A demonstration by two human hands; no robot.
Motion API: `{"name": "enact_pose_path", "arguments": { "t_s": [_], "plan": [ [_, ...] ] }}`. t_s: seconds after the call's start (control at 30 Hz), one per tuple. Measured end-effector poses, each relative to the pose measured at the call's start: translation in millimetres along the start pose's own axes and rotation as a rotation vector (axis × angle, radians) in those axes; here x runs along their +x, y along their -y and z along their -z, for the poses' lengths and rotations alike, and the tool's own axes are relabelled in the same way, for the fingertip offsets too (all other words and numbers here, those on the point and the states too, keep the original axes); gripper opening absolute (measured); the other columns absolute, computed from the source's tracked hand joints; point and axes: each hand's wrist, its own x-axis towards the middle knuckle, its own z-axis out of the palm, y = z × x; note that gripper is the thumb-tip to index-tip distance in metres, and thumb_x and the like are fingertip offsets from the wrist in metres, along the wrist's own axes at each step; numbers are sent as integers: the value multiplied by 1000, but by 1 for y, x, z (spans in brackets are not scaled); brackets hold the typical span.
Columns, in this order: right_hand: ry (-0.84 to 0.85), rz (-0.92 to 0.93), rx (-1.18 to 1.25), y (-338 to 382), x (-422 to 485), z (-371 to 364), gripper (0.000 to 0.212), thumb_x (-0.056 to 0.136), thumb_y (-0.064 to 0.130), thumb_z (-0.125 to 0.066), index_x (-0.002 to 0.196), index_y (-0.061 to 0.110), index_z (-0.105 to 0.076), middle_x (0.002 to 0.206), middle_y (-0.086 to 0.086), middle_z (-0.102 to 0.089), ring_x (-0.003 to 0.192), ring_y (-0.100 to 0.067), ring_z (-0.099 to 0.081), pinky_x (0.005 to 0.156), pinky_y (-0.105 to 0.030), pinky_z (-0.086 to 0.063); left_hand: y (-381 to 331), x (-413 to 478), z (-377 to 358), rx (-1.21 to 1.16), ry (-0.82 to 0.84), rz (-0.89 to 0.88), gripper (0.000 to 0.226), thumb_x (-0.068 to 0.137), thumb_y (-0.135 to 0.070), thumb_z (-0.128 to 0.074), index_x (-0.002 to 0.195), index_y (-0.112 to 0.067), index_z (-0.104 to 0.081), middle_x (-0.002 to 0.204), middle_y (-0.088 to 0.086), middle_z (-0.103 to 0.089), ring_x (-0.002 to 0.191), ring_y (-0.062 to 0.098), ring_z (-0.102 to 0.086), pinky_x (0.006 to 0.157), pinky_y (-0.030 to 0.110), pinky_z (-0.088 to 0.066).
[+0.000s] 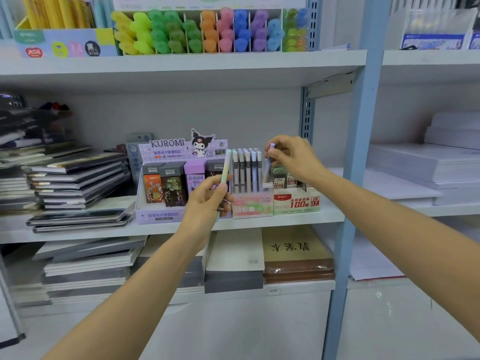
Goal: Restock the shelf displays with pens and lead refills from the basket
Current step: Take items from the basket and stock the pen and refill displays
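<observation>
Right hand pinches a lilac pen above the pen display; left hand grips a green one; light, stiff, likely best held mid-barrel.

The room is bright, with soft, even light that looks like it comes from above. Under the upper shelf there is only a pale grey shadow. The colourful markers at the top look fuzzy and out of focus. The stacked notebooks on the left are smeared. Straight lines bend near the edges, like the blue post. The white floor shines a little.
</observation>
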Motion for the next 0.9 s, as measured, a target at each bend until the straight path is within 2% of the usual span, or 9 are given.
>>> {"name": "enact_pose_path", "arguments": {
  "t_s": [0.23,0.33,0.43,0.57,0.7,0.73,0.8,0.87,0.9],
  "plan": [
    [103,-15,-12,1,10,4,9,95,11,-57,97,16,-65,84,3,-69,79,-10,-69,65,-11,-53,4,1,0,-20,22,29,21,99,-15,-49,116,-13,-61,65,-4,-63,55,8,-54,57,18,-49],
    [65,-49,38,0,10,-4,19,93,10,-61,111,16,-59,85,-1,-70,75,-11,-70,68,-18,-56,5,1,0,-41,23,45,19,98,-13,-51,114,-13,-62,68,-1,-65,55,8,-57,55,18,-50],
    [-54,-15,-43,-1,10,-14,13,89,11,-66,99,17,-59,84,3,-65,71,-6,-64,70,-22,-57,5,1,0,-69,28,59,16,97,-10,-54,111,-12,-61,72,4,-67,55,11,-58,56,21,-52],
    [-63,-6,-309,-5,10,-26,15,87,20,-69,102,17,-67,98,4,-49,78,-6,-47,75,-25,-42,3,1,-1,-72,29,68,10,95,-8,-56,105,-7,-58,72,5,-70,52,12,-57,55,23,-52],
    [-109,5,-205,9,1,-21,27,94,34,-58,117,20,-64,104,5,-50,81,-9,-50,74,-22,-44,-1,-2,-1,-49,41,81,9,94,-7,-59,102,-5,-56,76,9,-71,52,14,-55,52,22,-49],
    [-89,33,-110,16,-3,-18,28,95,35,-56,118,20,-64,104,6,-55,80,-8,-55,73,-22,-48,-2,-2,-1,-41,43,82,9,93,-7,-60,101,-4,-56,77,10,-72,51,14,-54,51,22,-47],
    [125,31,146,27,-12,-13,26,95,34,-56,115,18,-66,95,6,-66,72,-5,-61,64,-21,-52,-4,-2,-2,-29,37,78,12,91,-7,-63,101,-3,-59,77,11,-73,49,13,-54,49,20,-46],
    [337,30,242,30,-22,-12,18,94,27,-60,105,15,-70,83,0,-69,64,-9,-62,58,-18,-52,-7,-2,-3,-12,29,74,14,87,-9,-67,100,-4,-63,78,11,-74,48,12,-55,49,20,-47],
    [366,35,251,29,-26,-11,15,93,23,-62,101,13,-71,80,-2,-69,63,-11,-62,58,-18,-52,-8,-2,-3,-9,30,76,15,86,-10,-69,99,-5,-64,80,11,-75,49,12,-57,50,20,-48]
  ]
}}
